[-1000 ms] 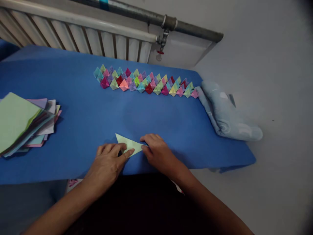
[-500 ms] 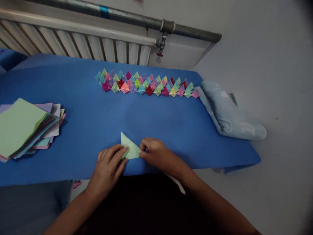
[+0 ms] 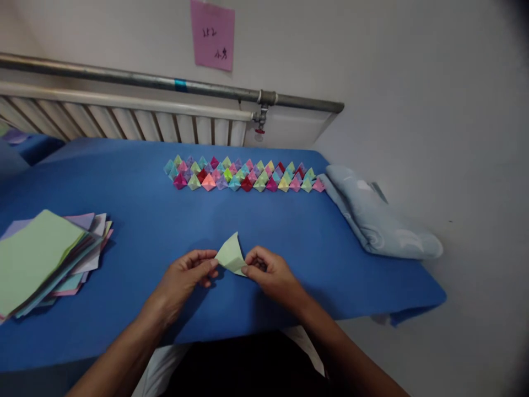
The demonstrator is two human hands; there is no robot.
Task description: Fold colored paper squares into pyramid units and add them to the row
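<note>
A light green folded paper (image 3: 231, 256), roughly triangular with one point upward, is held between both hands over the blue-covered table (image 3: 157, 226). My left hand (image 3: 188, 275) pinches its left corner between thumb and fingers. On the opposite side, my right hand (image 3: 268, 273) grips the lower right corner, thumb in front and fingers curled. Beyond the hands, several small folded paper pieces (image 3: 234, 182) in pink, green, blue, red, purple and yellow stand in close rows.
A stack of coloured paper sheets (image 3: 45, 259) lies at the left. A folded pale blue cloth (image 3: 380, 220) rests at the table's right end, beside the wall. Behind the table run a white radiator (image 3: 144, 125) and a metal pipe (image 3: 124, 76). A pink note (image 3: 212, 36) hangs above.
The green paper has been raised off the table and turned; my left hand went from pressing it flat to pinching its corner. The view has tilted up, bringing the pink note into sight.
</note>
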